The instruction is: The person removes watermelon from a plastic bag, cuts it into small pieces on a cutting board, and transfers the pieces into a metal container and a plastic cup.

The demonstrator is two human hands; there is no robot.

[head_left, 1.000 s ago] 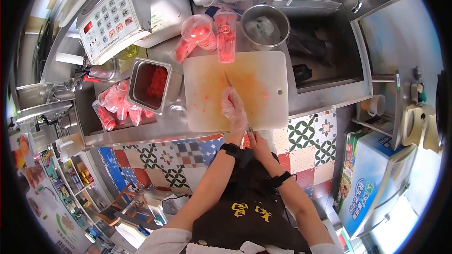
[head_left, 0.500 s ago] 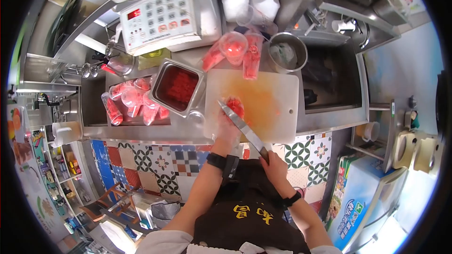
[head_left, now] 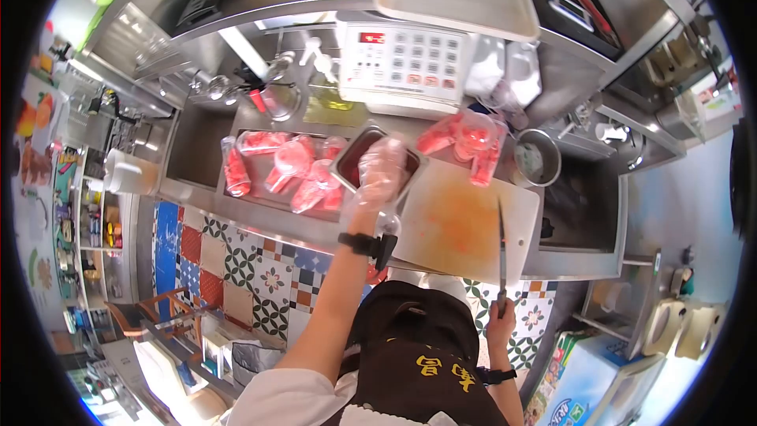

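My left hand [head_left: 382, 169], in a clear plastic glove, is over the steel container [head_left: 344, 176] and hides most of its red contents. Its fingers point into the container and are blurred, so what they hold, if anything, is not visible. Wrapped round the handle of a long knife [head_left: 502, 256], my right hand [head_left: 502, 323] is at the front right of the white cutting board [head_left: 516, 225]. The blade points away from me above the board's right part. An orange stain marks the board, and no red pieces lie on it.
Bagged or cupped red pieces [head_left: 292, 159] lie left of the container, and more red-filled cups [head_left: 476, 136] stand behind the board. A steel pot [head_left: 550, 159] is at the board's back right. Behind stands a white machine with a keypad [head_left: 402, 63]. Sinks flank the counter.
My left hand has left the board and moved over the steel container. The red pieces are gone from the board. My right hand has swung the knife to the right. The view has shifted.
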